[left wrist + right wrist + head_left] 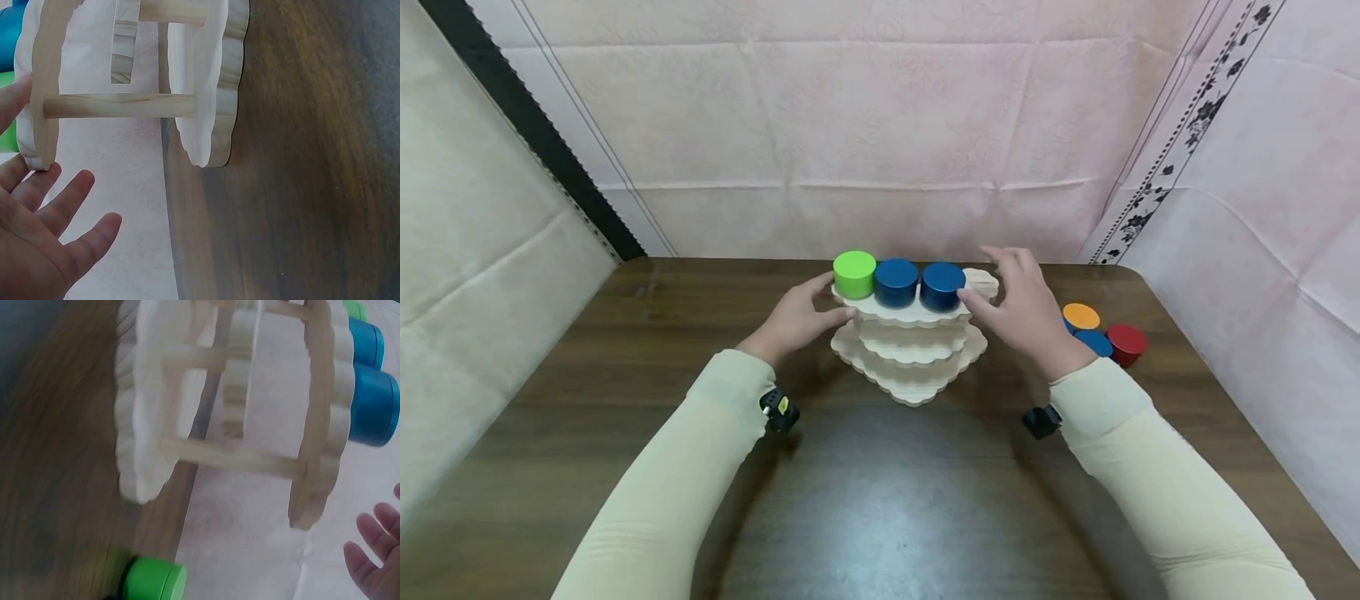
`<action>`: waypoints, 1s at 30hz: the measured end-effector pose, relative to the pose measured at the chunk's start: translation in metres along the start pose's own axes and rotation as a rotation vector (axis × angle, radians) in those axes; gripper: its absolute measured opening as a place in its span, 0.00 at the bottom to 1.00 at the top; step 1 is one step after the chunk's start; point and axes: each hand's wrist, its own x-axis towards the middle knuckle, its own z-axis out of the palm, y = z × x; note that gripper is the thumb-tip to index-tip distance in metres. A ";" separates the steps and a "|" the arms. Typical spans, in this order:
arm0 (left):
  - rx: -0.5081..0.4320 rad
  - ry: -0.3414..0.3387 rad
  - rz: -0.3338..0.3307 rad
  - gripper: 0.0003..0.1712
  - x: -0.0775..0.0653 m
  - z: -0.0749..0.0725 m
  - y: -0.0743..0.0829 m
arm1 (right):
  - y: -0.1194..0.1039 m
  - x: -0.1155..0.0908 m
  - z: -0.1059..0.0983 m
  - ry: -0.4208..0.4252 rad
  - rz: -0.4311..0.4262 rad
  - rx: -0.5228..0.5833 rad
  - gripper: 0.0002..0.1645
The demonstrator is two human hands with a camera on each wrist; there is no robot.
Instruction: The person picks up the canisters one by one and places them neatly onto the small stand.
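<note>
A pale wooden three-tiered stand with scalloped edges and round dowels stands upright on the table. On its top tier, a light green round tin and two blue round tins sit in a row from the left. My left hand holds the top tier's left end, thumb at the front edge and fingertips at the tip; its other fingers are spread below. My right hand is by the right end, fingers loosely extended, its thumb overlapping the right-hand blue tin in the head view.
To the right on the brown table an orange tin, a blue tin and a red tin stand close together, partly behind my right wrist. A green tin shows in the right wrist view. Cloth-covered walls border the table.
</note>
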 end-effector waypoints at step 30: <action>0.003 -0.005 -0.016 0.45 0.001 0.000 0.001 | 0.129 -0.051 -0.052 0.018 0.223 -0.195 0.42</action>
